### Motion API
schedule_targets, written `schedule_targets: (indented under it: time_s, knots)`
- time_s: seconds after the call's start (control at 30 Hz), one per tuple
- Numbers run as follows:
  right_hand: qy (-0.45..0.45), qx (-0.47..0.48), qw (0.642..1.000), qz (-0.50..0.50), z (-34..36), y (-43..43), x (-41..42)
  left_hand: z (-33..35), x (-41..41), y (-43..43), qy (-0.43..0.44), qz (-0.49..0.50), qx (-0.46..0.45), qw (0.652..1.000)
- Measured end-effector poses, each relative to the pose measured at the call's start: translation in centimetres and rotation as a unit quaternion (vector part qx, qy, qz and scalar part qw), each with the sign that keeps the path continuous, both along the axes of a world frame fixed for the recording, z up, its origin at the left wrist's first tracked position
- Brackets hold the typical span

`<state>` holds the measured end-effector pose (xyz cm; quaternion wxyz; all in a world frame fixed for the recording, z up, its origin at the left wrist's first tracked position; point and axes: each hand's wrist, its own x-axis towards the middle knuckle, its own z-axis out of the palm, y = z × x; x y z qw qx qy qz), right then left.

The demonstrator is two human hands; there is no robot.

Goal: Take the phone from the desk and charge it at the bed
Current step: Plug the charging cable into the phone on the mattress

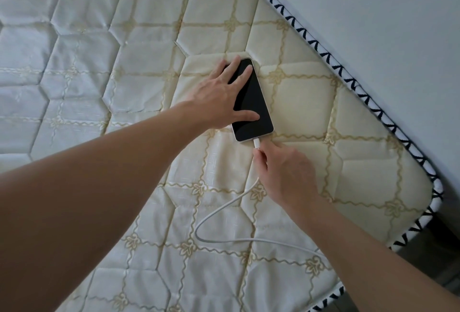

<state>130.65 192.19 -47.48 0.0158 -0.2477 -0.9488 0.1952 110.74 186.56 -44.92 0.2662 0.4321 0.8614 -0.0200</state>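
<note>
A phone (252,109) with a dark screen lies face up on the quilted cream mattress (124,62). My left hand (219,98) lies flat on it, fingers spread over the top of the screen and thumb near its lower part. A white charging cable (225,208) runs across the mattress and its plug (256,142) sits in the phone's bottom edge. My right hand (283,172) pinches the cable just behind the plug.
The mattress corner with black-and-white zigzag piping (368,102) runs along a pale wall (385,12) at the right. A dark gap (438,244) shows past the corner at the lower right. The cable disappears under my right forearm.
</note>
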Motion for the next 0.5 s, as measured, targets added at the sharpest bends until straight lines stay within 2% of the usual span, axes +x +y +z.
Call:
schedule_targets:
  time_s: [0.27, 0.5]
  knots:
    - [-0.013, 0.049, 0.998, 0.037, -0.09, 0.02, -0.2, -0.14, -0.19, 0.13, 0.012, 0.017, 0.081, 0.996]
    - [-0.022, 0.054, 0.997, 0.049, -0.24, 0.27, -0.87, -0.67, -0.88, -0.16, -0.011, 0.026, 0.131, 0.991]
